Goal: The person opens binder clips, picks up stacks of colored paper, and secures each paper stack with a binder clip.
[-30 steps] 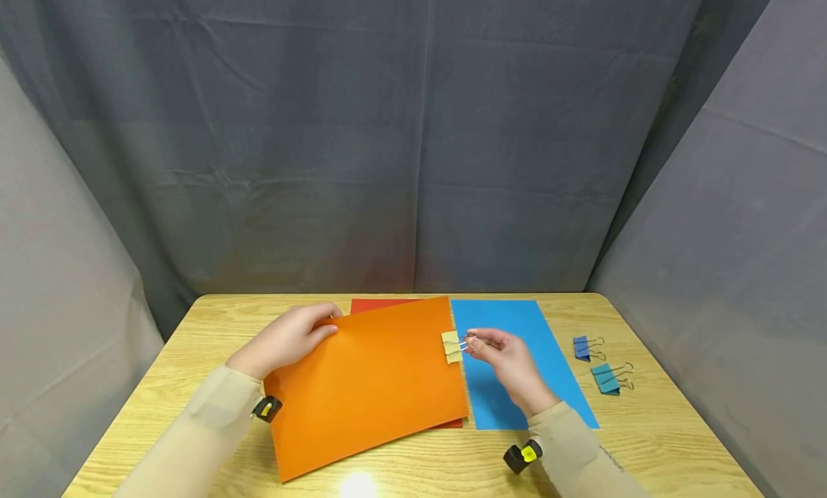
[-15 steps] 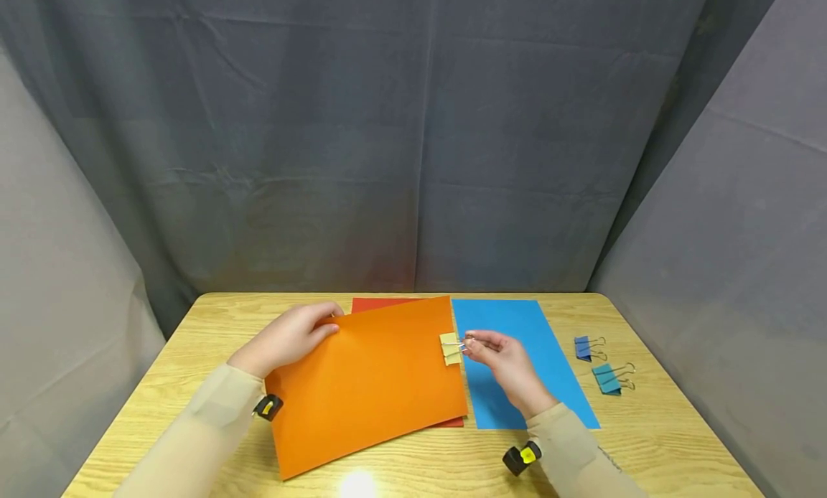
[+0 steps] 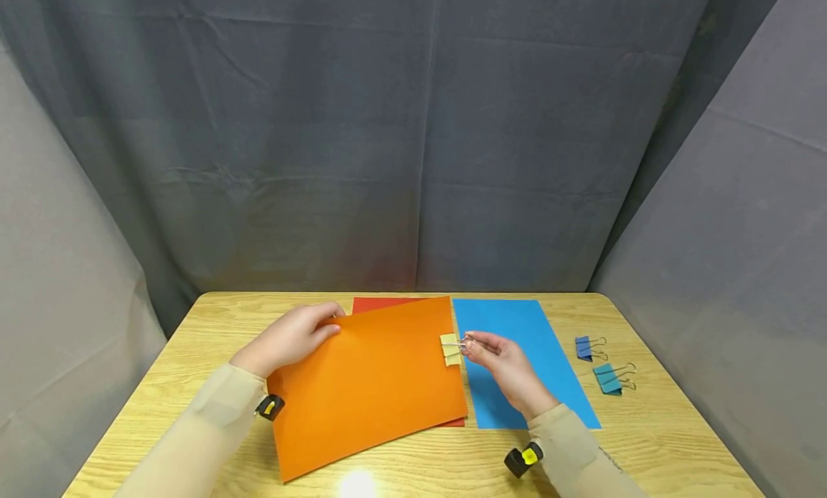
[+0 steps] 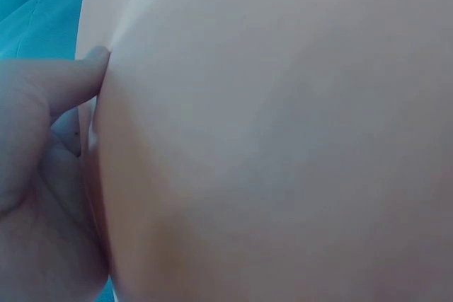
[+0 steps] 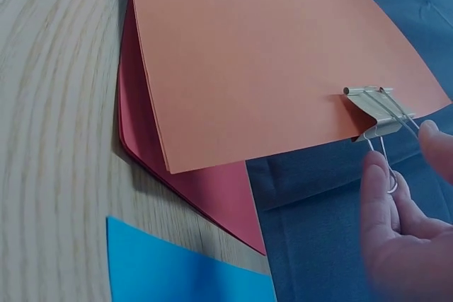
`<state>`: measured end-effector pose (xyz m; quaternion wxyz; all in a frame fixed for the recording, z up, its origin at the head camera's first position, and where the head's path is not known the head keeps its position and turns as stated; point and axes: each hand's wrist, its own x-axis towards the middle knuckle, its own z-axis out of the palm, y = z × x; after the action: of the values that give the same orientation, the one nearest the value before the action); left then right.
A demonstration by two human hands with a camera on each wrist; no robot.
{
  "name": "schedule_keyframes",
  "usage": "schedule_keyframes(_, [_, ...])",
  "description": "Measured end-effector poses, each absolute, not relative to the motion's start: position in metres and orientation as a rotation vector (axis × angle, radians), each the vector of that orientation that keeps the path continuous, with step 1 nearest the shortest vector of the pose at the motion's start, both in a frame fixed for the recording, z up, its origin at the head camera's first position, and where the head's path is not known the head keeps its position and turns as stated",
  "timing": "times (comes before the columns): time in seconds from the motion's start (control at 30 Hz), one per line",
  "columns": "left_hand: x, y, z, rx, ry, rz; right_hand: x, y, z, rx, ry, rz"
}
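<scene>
My left hand (image 3: 291, 342) pinches the upper left edge of the orange paper (image 3: 371, 383), thumb in front. The paper is tilted, raised over the red paper (image 3: 381, 303). A pale yellow binder clip (image 3: 450, 349) sits across the paper's right edge. My right hand (image 3: 504, 365) pinches the clip's wire handles between thumb and fingers. Seen from the right wrist, the clip (image 5: 379, 111) straddles the orange edge, and that edge shows more than one layer. In the left wrist view the paper (image 4: 269, 132) fills most of the frame; the fingers behind it are largely hidden.
A blue sheet (image 3: 510, 340) lies flat on the wooden table (image 3: 672, 440), partly under the right hand. Farther right lie a dark blue binder clip (image 3: 584, 348) and a larger teal binder clip (image 3: 608, 379). Grey curtains (image 3: 323, 139) enclose the table's back and sides.
The yellow binder clip has shifted very slightly left and down along the paper's right edge. The left hand and the orange paper hold almost still.
</scene>
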<state>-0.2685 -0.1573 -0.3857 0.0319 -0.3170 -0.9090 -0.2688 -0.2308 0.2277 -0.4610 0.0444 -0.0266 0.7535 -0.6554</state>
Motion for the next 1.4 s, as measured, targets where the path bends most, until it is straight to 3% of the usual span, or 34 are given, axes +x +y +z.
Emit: schedule_keyframes(1.4, [-0.2695,-0.1569,-0.3896,-0.999,-2.784,-0.8,-0.2301,0.2313,-0.4632,-0.079,2.158,-2.03])
